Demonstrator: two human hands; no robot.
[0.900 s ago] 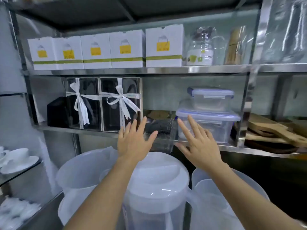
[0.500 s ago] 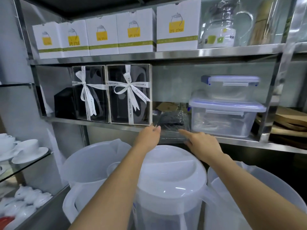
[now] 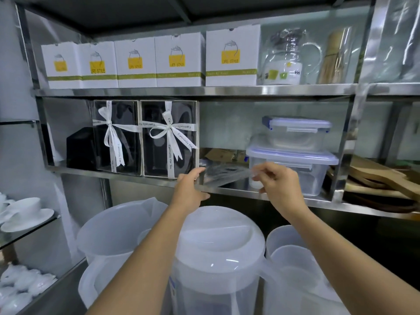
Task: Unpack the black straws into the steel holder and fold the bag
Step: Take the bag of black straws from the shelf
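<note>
Nearest the camera stood three pale translucent plastic jugs: a lidded middle jug (image 3: 218, 235), a left jug (image 3: 109, 235) and a right jug (image 3: 295, 258). Both bare forearms reached forward over them toward the steel middle shelf (image 3: 136, 177).

At the shelf's front edge, the left hand (image 3: 189, 189) and the right hand (image 3: 280, 185) held a clear bag (image 3: 229, 177) between them. The bag lay roughly level, just above the shelf lip. The left hand's grip was closed on the bag's left end, with the fingers over the top and the thumb beneath. The right hand's grip was a pinch with curled fingers on the bag's right end. Inside the bag, blurred, showed the dark mass of the black straws (image 3: 221, 171).

Just left of the bag on the same shelf stood two dark gift boxes tied with white ribbon, one nearer the bag (image 3: 169, 137) and one further left (image 3: 117, 135). Beyond them was a plain black box (image 3: 79, 148). To the right of the bag sat a large clear food container (image 3: 295, 171) with a smaller container (image 3: 297, 133) stacked on it. Wooden boards (image 3: 375, 178) lay in the next bay to the right.

Off to the left, white cups and saucers (image 3: 25, 214) rested on a glass shelf. On the upper shelf at the back stood a row of white boxes (image 3: 231, 55) with yellow labels and, beside them, a wrapped glass pitcher (image 3: 291, 57).
</note>
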